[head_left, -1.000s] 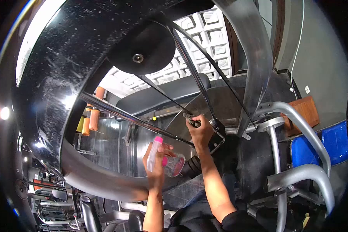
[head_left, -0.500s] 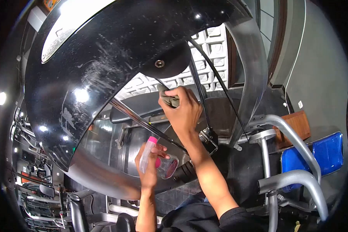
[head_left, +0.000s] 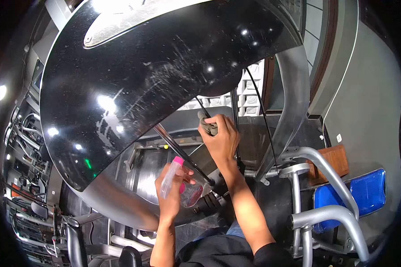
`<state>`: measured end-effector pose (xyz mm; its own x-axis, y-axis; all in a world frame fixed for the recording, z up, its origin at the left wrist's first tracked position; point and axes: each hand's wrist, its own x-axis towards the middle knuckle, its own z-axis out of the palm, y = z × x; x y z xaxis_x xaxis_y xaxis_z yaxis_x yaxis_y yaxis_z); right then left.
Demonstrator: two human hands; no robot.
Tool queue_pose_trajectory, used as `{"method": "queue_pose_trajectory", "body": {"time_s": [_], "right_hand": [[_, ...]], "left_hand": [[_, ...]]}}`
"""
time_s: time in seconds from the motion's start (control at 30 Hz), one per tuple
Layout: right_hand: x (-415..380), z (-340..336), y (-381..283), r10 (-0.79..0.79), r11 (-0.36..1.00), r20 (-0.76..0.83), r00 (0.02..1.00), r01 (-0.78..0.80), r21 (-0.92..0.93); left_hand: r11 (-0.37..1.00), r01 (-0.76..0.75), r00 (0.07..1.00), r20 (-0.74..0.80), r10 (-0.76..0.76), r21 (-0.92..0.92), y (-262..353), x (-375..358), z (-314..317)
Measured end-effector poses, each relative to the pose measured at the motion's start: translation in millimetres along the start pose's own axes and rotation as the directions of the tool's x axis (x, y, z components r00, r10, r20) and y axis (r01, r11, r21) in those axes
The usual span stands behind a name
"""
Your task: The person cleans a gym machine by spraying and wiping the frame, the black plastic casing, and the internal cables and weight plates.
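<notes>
My left hand [head_left: 168, 190] is wrapped round a clear spray bottle [head_left: 192, 195] with a pink nozzle tip, held tilted low in front of me. In my right hand [head_left: 223, 141] is a bunched grey-green cloth [head_left: 207, 125], pinched between thumb and fingers. The cloth is at a thin dark rod [head_left: 202, 104] that runs down from under a large glossy black cover [head_left: 165, 75]. White scratches and scuffs mark the cover. A shiny metal bar [head_left: 178, 150] slopes down between my two hands.
A curved grey frame [head_left: 292, 93] and a taut black cable [head_left: 261, 102] stand to the right of my right hand. Silver tube handles [head_left: 329, 213], a blue seat [head_left: 370, 193] and a brown wooden box [head_left: 329, 164] lie further right. Gym machines [head_left: 26, 196] line the left.
The view has shifted, so the black cover sits lower and further right. My right hand with the cloth appears lower and to the right. My left hand keeps hold of the spray bottle.
</notes>
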<state>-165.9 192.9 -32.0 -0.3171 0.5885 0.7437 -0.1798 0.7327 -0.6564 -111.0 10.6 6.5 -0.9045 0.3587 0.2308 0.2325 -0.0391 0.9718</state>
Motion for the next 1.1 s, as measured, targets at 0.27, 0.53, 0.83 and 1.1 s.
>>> {"method": "queue_pose_trajectory", "body": {"time_s": [0.27, 0.53, 0.83, 1.1], "right_hand": [[34.1, -6.0, -35.2, -0.053, 0.996, -0.007, 0.999, 0.053, 0.076], [-28.2, -3.4, 22.3, 0.078, 0.997, -0.004, 0.997, -0.078, 0.015], [6.6, -19.4, -4.8, -0.067, 0.988, 0.039, 0.997, 0.061, 0.144], [13.7, -18.9, -29.7, -0.267, 0.844, 0.016, 0.963, 0.226, 0.487]], "left_hand": [[0.999, -0.002, 0.999, -0.048, 0.004, 0.053, 13.8, 9.4, 3.5], [0.999, -0.021, 1.0, -0.012, 0.021, -0.026, 13.3, 11.2, -1.9], [0.997, -0.065, 0.992, -0.116, 0.06, -0.045, 7.4, 16.8, 5.4], [0.99, -0.037, 0.93, -0.358, 0.084, 0.136, 6.3, 11.0, 11.2]]}}
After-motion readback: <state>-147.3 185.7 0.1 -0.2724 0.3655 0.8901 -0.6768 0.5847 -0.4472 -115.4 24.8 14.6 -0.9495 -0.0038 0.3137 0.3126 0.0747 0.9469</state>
